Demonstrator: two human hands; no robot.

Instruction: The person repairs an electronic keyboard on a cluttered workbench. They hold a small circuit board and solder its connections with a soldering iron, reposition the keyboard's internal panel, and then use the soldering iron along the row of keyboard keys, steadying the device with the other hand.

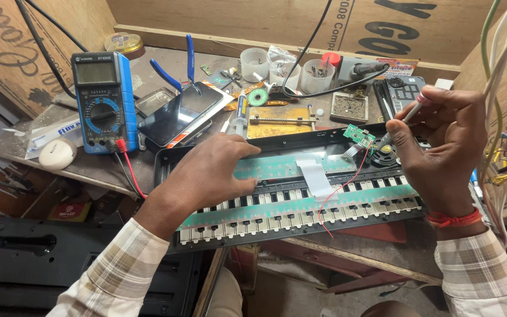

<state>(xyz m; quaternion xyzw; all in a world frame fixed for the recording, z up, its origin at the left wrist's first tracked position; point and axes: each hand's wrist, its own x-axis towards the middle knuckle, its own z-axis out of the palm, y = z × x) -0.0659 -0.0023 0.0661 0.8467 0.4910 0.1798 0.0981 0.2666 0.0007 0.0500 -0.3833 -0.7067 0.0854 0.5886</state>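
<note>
Here the opened keyboard (300, 194) lies across the bench, its green circuit strips and white keys facing up. The left hand (209, 170) rests flat on its left half, fingers together and pressing down, gripping nothing. The right hand (441, 141) hovers above its right end, fingers pinched on a thin tool (403, 117) whose tip points at a small green board (359, 135). Left of the keyboard stands a blue meter (102, 100).
</note>
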